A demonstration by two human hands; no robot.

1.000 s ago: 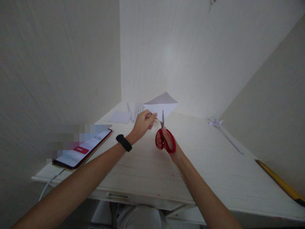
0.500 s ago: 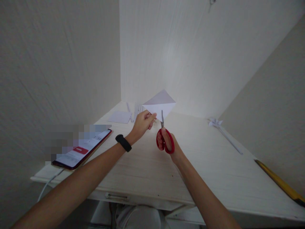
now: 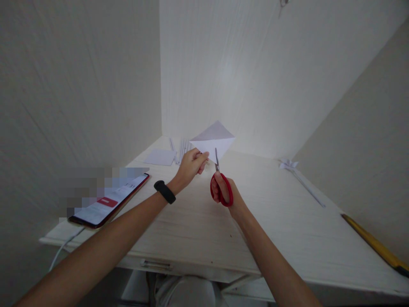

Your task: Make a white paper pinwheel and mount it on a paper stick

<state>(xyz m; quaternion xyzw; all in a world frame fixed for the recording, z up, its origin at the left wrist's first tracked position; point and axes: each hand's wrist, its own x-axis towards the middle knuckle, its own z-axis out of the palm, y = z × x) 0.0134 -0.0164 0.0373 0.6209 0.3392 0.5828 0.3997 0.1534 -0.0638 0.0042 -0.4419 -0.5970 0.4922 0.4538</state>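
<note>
A person's left hand [image 3: 191,164] pinches the near corner of a folded white paper triangle [image 3: 213,139], its grip closed on the sheet and holding it up off a pale wood-grain table [image 3: 287,230]. Just to the right of that grip, the right hand [image 3: 223,192] has its fingers through the glossy red plastic loops of a pair of scissors [image 3: 220,181], clamped on the handles; the short steel blades point up and meet the lower edge of the paper, though whether they are parted or shut is too small to tell. A black band [image 3: 165,191] circles the left wrist.

Beyond the left grip, thin white paper strips [image 3: 182,149] and a flat white paper rectangle [image 3: 159,157] lie near the back corner of the table. Well to the left, a red-edged smartphone [image 3: 108,202] rests face up with its screen lit, a white cable [image 3: 62,251] trailing off the table edge. Far to the right of the scissors lie a small folded white paper shape on a long thin stem [image 3: 298,175] and a yellow ruler-like strip [image 3: 373,245] at the table's edge. Plain, faintly ribbed off-white walls [image 3: 255,64] box the table in on three sides.
</note>
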